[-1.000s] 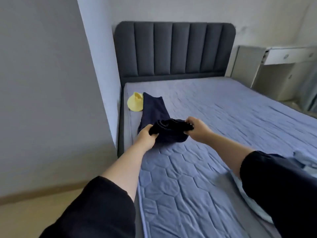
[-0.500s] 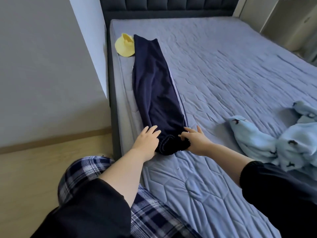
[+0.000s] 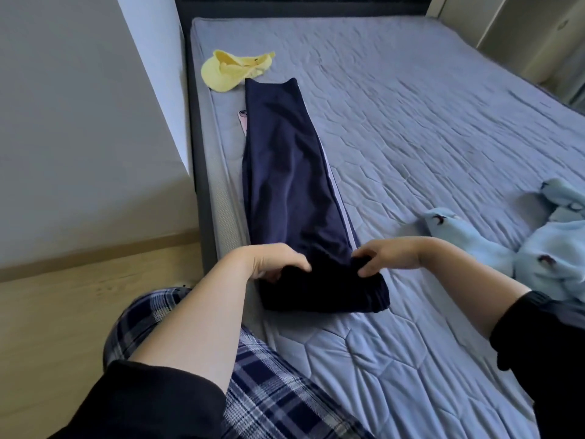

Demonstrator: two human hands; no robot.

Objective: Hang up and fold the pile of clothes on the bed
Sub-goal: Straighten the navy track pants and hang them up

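Navy trousers lie stretched lengthwise along the left side of the bed, folded into a narrow strip with a pale side stripe on the right edge. My left hand grips the left side of the near end, fingers curled over the cloth. My right hand pinches the right side of the same end, thumb under the fabric. The near end is bunched and rolled toward me. A light blue patterned garment lies crumpled at the right.
A yellow cap sits near the head of the bed, by the trousers' far end. A pink phone peeks from under the trousers' left edge. A grey wall and wooden floor lie left. My plaid trouser leg presses against the bed.
The trousers were laid out flat along the bed. Both hands went from resting on the near end to gripping it, and that end now lies closer to me.
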